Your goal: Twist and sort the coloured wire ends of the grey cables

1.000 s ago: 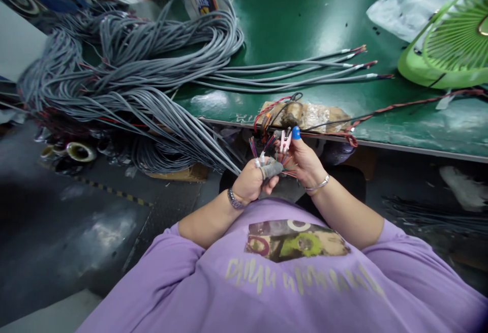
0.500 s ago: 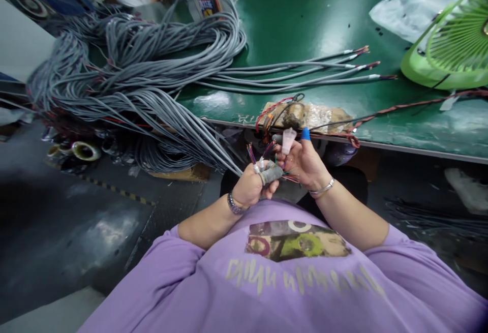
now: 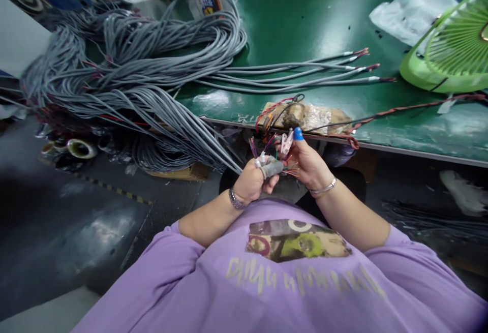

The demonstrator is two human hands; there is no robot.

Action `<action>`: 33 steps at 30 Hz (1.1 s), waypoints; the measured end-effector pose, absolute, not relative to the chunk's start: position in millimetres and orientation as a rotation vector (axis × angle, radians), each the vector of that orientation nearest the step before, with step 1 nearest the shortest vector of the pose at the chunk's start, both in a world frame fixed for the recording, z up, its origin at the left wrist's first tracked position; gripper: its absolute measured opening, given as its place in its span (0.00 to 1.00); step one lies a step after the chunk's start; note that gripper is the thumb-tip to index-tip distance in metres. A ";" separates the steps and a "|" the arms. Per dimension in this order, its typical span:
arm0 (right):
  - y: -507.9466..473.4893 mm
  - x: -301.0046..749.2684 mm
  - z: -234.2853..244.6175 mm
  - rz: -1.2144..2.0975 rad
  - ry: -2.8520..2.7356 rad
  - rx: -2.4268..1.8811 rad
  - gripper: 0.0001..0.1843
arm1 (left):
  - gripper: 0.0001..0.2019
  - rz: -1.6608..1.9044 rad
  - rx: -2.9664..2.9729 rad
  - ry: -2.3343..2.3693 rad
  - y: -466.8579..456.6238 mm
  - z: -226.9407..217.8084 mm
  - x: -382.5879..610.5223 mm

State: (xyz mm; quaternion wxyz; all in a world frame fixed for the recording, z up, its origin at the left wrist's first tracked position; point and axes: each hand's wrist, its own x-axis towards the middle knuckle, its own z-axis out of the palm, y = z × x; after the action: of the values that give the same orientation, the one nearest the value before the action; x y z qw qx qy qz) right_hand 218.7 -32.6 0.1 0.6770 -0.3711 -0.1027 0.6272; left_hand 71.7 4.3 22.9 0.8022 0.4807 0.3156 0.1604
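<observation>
My left hand (image 3: 248,181) is closed around the ends of several grey cables (image 3: 224,156), in front of my shirt. A grey wrap (image 3: 271,169) covers its thumb, which presses on the bundle. Thin coloured wires (image 3: 290,169) fan out past the thumb towards my right hand. Other stripped ends with white bands (image 3: 260,160) stick up above the left fist. My right hand (image 3: 309,164) pinches a small pale pink piece, clip-like in shape (image 3: 286,142), just above the wires. A blue cover (image 3: 298,133) sits on its thumb tip. The right fingertips are partly hidden.
A large heap of grey cables (image 3: 152,63) covers the left of the green table (image 3: 290,18). A taped block (image 3: 320,118) with cords lies at the table's front edge. At the right are a green fan (image 3: 457,48) and a plastic bag (image 3: 414,15). Tape rolls (image 3: 82,148) lie below.
My right hand has turned, and its thumb has closed in on the pink piece, which is now tilted. My left hand stays almost in place on the cables.
</observation>
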 end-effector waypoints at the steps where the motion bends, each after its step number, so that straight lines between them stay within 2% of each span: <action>1: -31.4 218.6 0.3 1.404 -0.214 -0.836 0.26 | 0.23 0.340 1.031 0.679 4.9 22.5 72.2; 9: -27.9 217.8 1.0 1.377 -0.179 -0.837 0.25 | 0.23 0.312 1.050 0.690 6.4 16.2 73.6; 18: -36.3 218.6 3.0 1.472 -0.174 -0.812 0.31 | 0.23 0.321 1.057 0.697 -0.8 18.9 65.0; 26: -40.2 220.0 1.3 1.392 -0.279 -0.857 0.14 | 0.21 0.398 1.060 0.704 -3.4 22.0 65.3; 29: -39.5 219.9 0.2 1.392 -0.284 -0.855 0.16 | 0.21 0.422 1.057 0.708 -2.7 22.5 68.4; 33: -36.2 219.0 -1.0 1.359 -0.283 -0.859 0.24 | 0.21 0.412 1.045 0.699 -1.1 21.8 70.5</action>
State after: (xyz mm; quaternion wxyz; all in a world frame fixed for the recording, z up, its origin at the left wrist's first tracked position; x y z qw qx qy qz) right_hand 219.0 -36.2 -1.0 0.6849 -0.3836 -0.1262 0.6065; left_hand 70.5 -1.1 21.8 0.7890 0.4853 0.3244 0.1914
